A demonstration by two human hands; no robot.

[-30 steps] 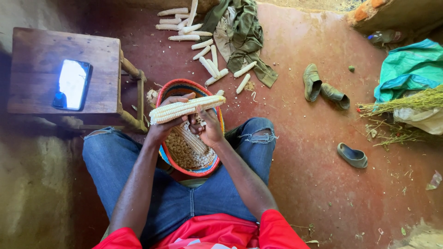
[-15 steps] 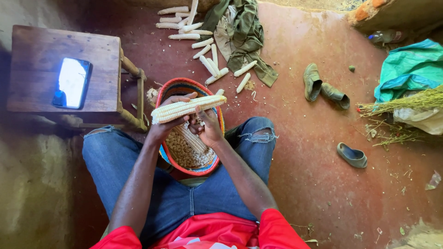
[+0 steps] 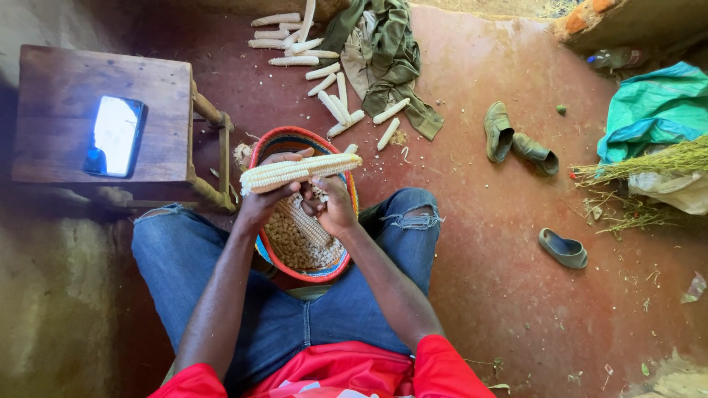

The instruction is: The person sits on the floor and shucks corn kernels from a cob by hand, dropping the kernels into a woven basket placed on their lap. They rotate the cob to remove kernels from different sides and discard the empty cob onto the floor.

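Almost nothing has moved since the earlier frame: the pale dry maize cob [image 3: 299, 172] stays across the round woven basket [image 3: 266, 146], so shelling goes on. One dark phone [image 3: 113, 136] lies on one wooden stool [image 3: 51, 88]. Left hand [image 3: 265, 199] wraps the cob; right hand [image 3: 332, 206] presses fingers against it. Three shoes [image 3: 516, 144] lie right.
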